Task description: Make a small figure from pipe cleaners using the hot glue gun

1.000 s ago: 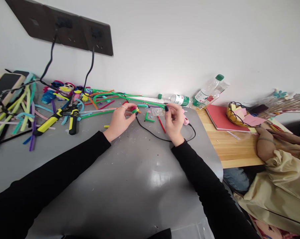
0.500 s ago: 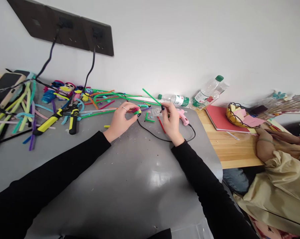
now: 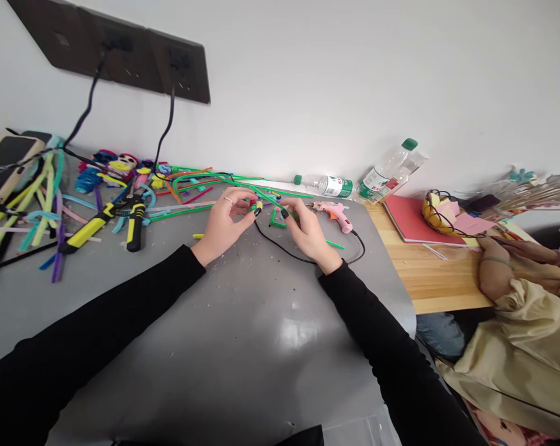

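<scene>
A small rolled piece of pipe cleaner [image 3: 253, 204], red, yellow and green, is pinched between the thumb and fingers of my left hand [image 3: 225, 228]. Close by on the right, my right hand [image 3: 308, 232] grips a green pipe cleaner [image 3: 334, 244], whose end sticks out beyond the hand. Its other end points toward the left hand and is hard to separate from the green strips behind. A bent green piece [image 3: 275, 219] lies on the table between the hands. The pink glue gun [image 3: 336, 214] rests just behind my right hand.
Yellow-black pliers [image 3: 91, 229], loose pipe cleaners [image 3: 52, 198] and small figures [image 3: 122, 164] lie at left. Two bottles [image 3: 336, 186] [image 3: 385, 170] are by the wall. The glue gun's cord [image 3: 280, 249] loops across the table. Another person's arm [image 3: 496, 266] is at right.
My right hand has moved left toward my left hand. The green pipe cleaner in it has swung from pointing up to lying lower, with an end now showing on the right.
</scene>
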`<state>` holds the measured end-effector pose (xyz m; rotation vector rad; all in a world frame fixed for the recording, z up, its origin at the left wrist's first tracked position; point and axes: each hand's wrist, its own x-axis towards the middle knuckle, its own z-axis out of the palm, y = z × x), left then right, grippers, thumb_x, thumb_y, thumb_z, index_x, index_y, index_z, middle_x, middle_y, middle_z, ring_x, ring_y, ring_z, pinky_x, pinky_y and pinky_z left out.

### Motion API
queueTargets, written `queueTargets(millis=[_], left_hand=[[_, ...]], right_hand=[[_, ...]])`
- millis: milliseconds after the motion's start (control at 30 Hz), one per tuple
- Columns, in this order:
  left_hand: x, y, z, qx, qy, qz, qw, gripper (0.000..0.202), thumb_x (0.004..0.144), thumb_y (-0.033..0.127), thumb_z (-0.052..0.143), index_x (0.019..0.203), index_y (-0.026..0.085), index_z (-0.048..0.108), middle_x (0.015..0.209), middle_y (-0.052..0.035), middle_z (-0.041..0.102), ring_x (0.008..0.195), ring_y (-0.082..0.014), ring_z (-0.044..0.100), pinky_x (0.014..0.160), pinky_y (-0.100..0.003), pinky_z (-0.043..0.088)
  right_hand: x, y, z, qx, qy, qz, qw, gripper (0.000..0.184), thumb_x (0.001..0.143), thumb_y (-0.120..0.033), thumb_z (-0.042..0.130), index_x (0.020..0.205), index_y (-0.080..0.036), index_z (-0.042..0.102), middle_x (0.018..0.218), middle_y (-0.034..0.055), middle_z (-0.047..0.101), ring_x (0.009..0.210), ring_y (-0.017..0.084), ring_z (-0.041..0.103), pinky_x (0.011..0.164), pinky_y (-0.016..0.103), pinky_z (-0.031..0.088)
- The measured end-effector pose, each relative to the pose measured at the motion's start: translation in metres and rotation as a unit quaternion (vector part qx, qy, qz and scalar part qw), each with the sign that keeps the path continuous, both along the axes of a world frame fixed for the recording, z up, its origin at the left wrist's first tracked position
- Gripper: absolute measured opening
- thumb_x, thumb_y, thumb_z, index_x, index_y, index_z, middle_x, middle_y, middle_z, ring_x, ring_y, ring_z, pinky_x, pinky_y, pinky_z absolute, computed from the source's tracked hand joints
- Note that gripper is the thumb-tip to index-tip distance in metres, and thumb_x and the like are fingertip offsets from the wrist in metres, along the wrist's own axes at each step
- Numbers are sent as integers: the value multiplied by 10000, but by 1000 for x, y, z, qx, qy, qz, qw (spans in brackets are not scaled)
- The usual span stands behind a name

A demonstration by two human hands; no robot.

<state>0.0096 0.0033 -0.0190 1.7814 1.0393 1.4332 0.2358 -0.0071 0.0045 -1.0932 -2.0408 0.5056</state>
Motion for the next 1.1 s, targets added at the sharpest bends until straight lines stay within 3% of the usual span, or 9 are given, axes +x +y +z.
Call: queueTargets(millis=[100, 267, 400, 567, 700, 833, 1033, 1100], left_hand=[[0, 0, -1, -23, -12, -6, 1000, 243, 890, 323, 672, 1110, 222, 643, 1218, -95, 688, 957, -189, 712, 899, -368, 636], [0, -2, 1, -29, -25, -15, 999, 293, 910, 337, 664, 1175, 218, 628, 1200, -99, 716, 1008, -198, 716, 917, -362, 628], [0, -4, 3, -27, 1, -28, 999, 232, 912, 329, 649, 1112, 211, 655, 1141, -88, 734, 921, -190, 715, 875, -363, 632], [3, -6, 3, -3, 31, -42, 999, 203, 897, 325, 628, 1066, 223, 676, 1158, -88, 719, 969, -211, 706, 887, -382, 628], [5, -7, 3, -12, 31, -51, 998, 218, 896, 342, 629, 1076, 225, 670, 1180, -94, 714, 975, -215, 709, 880, -384, 628], [2, -2, -1, -24, -12, 2, 1000, 246, 916, 406, 662, 1080, 223, 651, 1144, -86, 728, 919, -197, 721, 853, -361, 632], [-18, 26, -13, -42, -135, 148, 979, 356, 955, 537, 671, 1139, 245, 582, 1063, -64, 726, 896, -207, 751, 790, -362, 646], [-23, 34, -15, -37, -151, 157, 975, 354, 941, 535, 694, 1120, 248, 590, 1147, -70, 717, 879, -188, 748, 840, -368, 649]], right_hand=[[2, 1, -1, -7, -29, -7, 1000, 257, 1068, -307, 404, 1212, -243, 607, 896, 29, 665, 727, 181, 553, 745, 312, 472], [4, 5, -3, 11, -50, 17, 999, 268, 1036, -224, 394, 1128, -214, 645, 976, 72, 714, 839, 201, 629, 812, 330, 494], [0, 3, -3, 29, -48, 45, 997, 360, 955, -139, 403, 1240, -207, 611, 1102, 101, 702, 953, 214, 640, 863, 353, 515], [-5, -1, -5, 8, -44, 86, 995, 412, 919, -145, 449, 1317, -218, 530, 1194, 112, 680, 895, 194, 624, 814, 342, 526], [-6, -2, -7, -27, -24, 96, 995, 283, 1022, -225, 415, 1290, -211, 508, 1014, 70, 694, 779, 175, 609, 769, 320, 511], [-4, -1, -8, -28, -71, 100, 992, 271, 1069, -233, 363, 1248, -229, 565, 779, 4, 634, 689, 176, 583, 773, 318, 495], [-4, -1, -10, 6, -82, 136, 987, 252, 1046, -197, 396, 1117, -216, 637, 1043, 86, 727, 943, 204, 658, 856, 324, 499], [-4, -2, -9, 3, -83, 129, 988, 270, 1027, -186, 402, 1146, -215, 642, 1072, 90, 728, 951, 207, 655, 860, 330, 499]])
